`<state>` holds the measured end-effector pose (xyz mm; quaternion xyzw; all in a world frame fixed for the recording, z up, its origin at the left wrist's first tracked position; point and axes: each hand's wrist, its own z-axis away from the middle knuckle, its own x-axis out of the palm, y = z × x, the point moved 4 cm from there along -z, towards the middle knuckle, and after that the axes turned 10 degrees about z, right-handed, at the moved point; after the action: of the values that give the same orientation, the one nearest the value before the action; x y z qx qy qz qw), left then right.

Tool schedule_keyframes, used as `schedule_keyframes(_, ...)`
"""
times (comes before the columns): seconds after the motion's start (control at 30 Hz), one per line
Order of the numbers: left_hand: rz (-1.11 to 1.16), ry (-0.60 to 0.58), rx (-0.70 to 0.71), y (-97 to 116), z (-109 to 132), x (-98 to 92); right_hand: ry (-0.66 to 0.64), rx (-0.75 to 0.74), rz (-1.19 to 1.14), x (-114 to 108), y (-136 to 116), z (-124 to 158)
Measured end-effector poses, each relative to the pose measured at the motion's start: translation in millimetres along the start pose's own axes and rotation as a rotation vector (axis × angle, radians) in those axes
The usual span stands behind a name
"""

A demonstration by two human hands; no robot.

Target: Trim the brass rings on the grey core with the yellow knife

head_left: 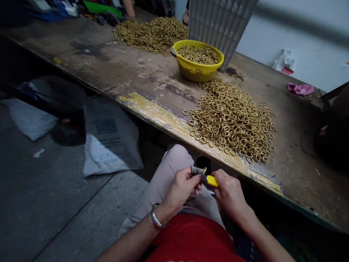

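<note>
Above my lap, my left hand (182, 189) is closed, pinching a small brass-coloured ring (204, 170) at the fingertips. A grey sleeve or wrap (197, 170) lies at the index finger; I cannot tell exactly what it is. My right hand (230, 191) grips a yellow-handled knife (212, 181), whose dark front end meets the left fingertips beside the ring. The blade itself is hard to make out. On the table in front of both hands lies a large pile of similar rings (231, 120).
Behind the pile, a yellow basin (197, 72) full of rings stands against a grey ribbed panel (218, 29). Another ring heap (155, 34) lies farther back, near a co-worker's hand (185, 17). The wooden table's (109, 72) taped edge is before my knees. White sacks (109, 142) sit on the floor.
</note>
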<state>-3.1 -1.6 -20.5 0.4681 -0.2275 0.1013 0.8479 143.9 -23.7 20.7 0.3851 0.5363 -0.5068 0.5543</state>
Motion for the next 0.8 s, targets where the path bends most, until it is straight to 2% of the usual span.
schedule_keyframes(0.13, -0.085, 0.008, 0.005, 4, 2, 2.6, -0.058, -0.004, 0.124, 4, -3, -5)
schedule_keyframes(0.2, -0.122, 0.006, 0.006, 5, 4, 3.2, -0.069, 0.026, 0.210, 3, 5, -11)
schedule_keyframes(0.33, -0.149, -0.101, -0.061, 4, 12, 7.3, -0.046, 0.313, 0.402, -7, 47, -22)
schedule_keyframes(0.37, -0.141, -0.135, -0.080, 3, 13, 8.6, -0.019, 0.344, 0.401, -10, 55, -24)
schedule_keyframes(0.43, -0.076, -0.174, -0.095, 2, 12, 10.3, 0.044, 0.316, 0.351, -16, 64, -32)
schedule_keyframes(0.53, 0.084, -0.194, -0.100, 0, 2, 11.3, 0.088, 0.197, 0.275, -18, 55, -50)
schedule_keyframes(0.67, 0.273, -0.195, -0.108, -3, -12, 6.4, 0.069, 0.129, 0.313, -10, 35, -82)
schedule_keyframes(0.8, 0.426, -0.234, -0.179, -3, -17, -3.3, 0.032, 0.096, 0.334, -7, 30, -102)
